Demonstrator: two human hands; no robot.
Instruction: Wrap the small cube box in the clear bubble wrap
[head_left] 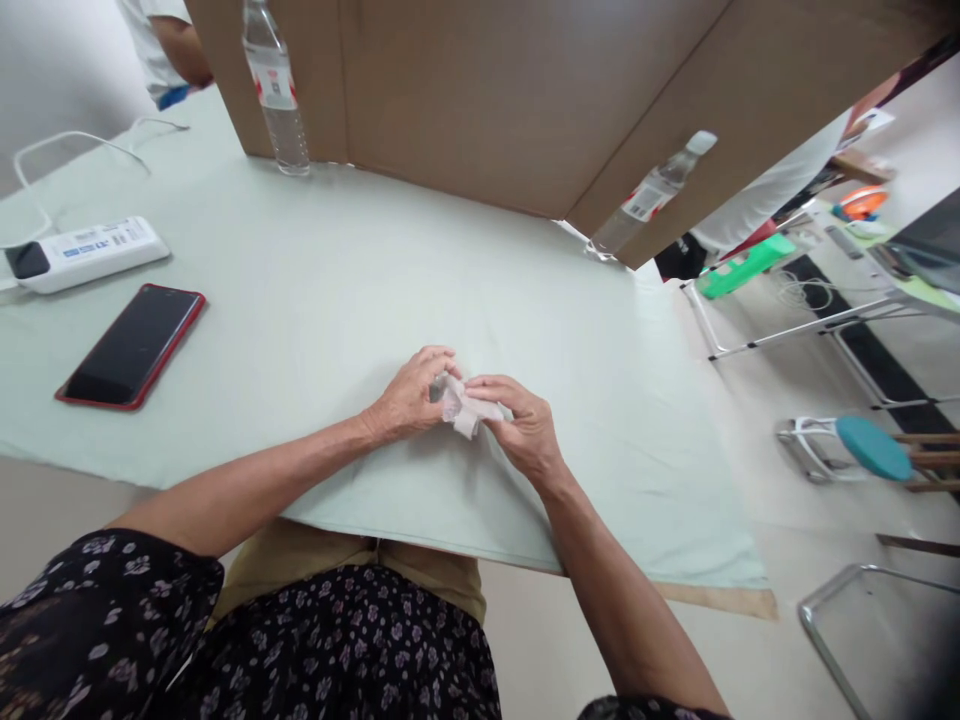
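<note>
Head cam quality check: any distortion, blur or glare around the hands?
Head view: strong wide-angle warp and tilt, so the two bottles lean outward; soft, even light with faint shadows; left hand and right hand on the pale folded piece are sharp; mild sheen on the phone; bottom right corner vignettes dark.

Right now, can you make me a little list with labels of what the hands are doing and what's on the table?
left hand: pinching one end of a small pale cloth
right hand: pinching the other end of it
cloth: small, crumpled, held just above the table
table: covered with a pale green sheet
phone: red-edged, screen dark, far left
power strip: white, behind the phone
bottles: one upright, one further right, both by a brown board
</note>
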